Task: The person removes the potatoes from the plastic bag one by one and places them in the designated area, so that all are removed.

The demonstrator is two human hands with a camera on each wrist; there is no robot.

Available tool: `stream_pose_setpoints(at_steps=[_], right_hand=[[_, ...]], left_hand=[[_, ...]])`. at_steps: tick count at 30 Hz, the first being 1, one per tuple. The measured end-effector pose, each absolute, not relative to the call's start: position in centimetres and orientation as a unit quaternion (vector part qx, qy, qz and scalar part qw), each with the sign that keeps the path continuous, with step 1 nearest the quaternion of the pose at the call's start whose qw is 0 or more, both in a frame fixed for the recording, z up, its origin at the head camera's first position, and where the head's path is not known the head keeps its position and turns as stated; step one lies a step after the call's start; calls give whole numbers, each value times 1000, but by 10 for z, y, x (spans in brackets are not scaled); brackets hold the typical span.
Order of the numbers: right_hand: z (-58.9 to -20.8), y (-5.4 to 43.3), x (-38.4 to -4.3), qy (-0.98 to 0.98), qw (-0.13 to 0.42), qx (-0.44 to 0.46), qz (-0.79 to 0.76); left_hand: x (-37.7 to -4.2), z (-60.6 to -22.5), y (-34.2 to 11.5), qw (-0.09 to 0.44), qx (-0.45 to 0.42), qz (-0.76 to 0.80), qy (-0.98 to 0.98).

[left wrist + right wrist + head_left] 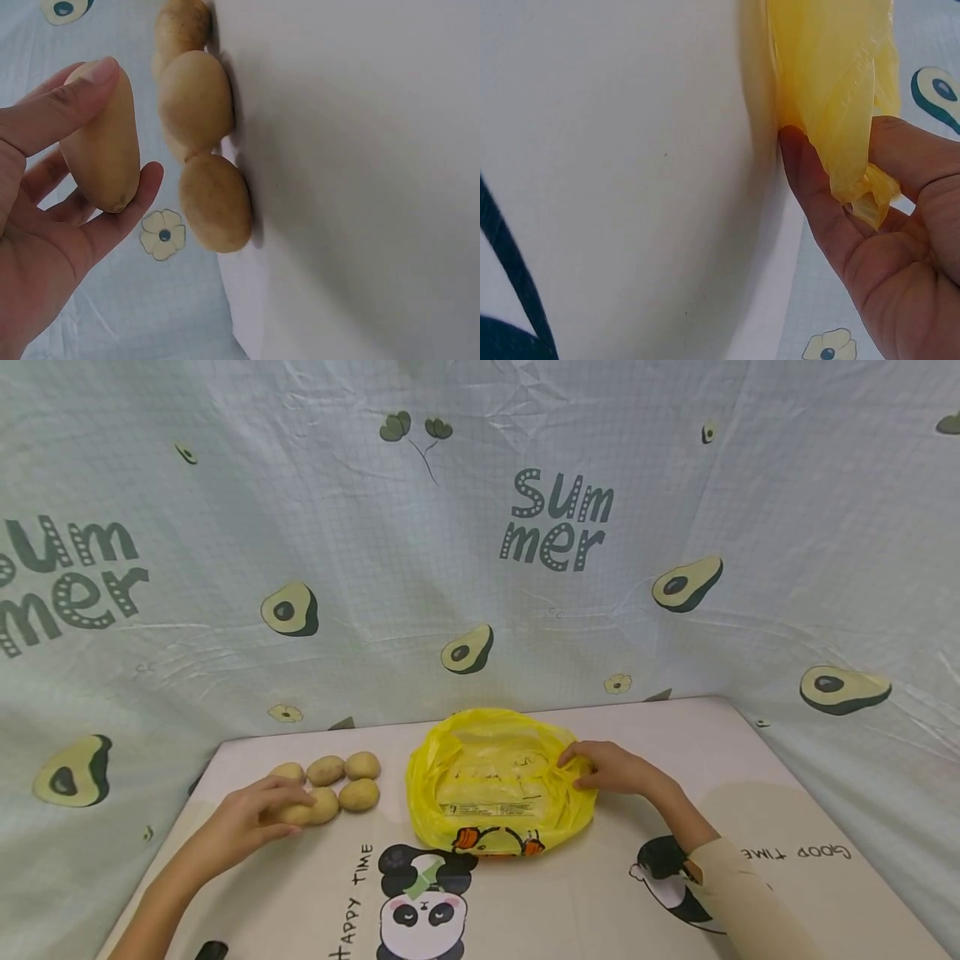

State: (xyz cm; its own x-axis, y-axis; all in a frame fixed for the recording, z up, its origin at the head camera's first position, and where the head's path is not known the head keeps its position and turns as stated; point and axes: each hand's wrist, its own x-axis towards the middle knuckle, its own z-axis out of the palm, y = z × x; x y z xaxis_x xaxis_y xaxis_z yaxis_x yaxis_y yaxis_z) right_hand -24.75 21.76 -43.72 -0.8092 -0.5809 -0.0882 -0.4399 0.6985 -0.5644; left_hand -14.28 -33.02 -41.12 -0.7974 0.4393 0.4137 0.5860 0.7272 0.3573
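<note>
Between thumb and fingers, my left hand (243,822) grips a potato (105,146), which the left wrist view shows raised beside the others. Several more potatoes (358,794) lie grouped on the left side of the table, next to that hand. A yellow plastic bag (427,810) with printing on its front sits at the middle of the table, its mouth spread wide. At the bag's right side, my right hand (618,768) pinches the rim; the right wrist view has the yellow film (832,90) between thumb and fingers.
The white table (570,902) carries printed pandas and lettering. Behind it hangs a pale curtain (360,568) with avocado prints, meeting the table's back edge. A small black object (212,951) shows at the bottom left.
</note>
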Motion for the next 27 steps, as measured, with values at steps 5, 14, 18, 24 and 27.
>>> stream_pose_setpoints(at_steps=[5,14,18,24,27], right_hand=[[-440,218,-247,913,133,-276,-270],[-440,217,-243,913,129,-274,-274],[-438,217,-241,915,127,-270,-272],[-437,216,-239,915,126,-269,-272],[-437,216,-238,915,126,-272,-271]], left_hand=[[-142,-419,-340,153,-270,-238,-920],[-137,-429,-354,148,-251,-241,-926],[-134,-432,-360,145,-233,-229,-934],[-132,-435,-366,139,-205,-203,-947],[-130,-438,-368,139,-200,-197,-950]])
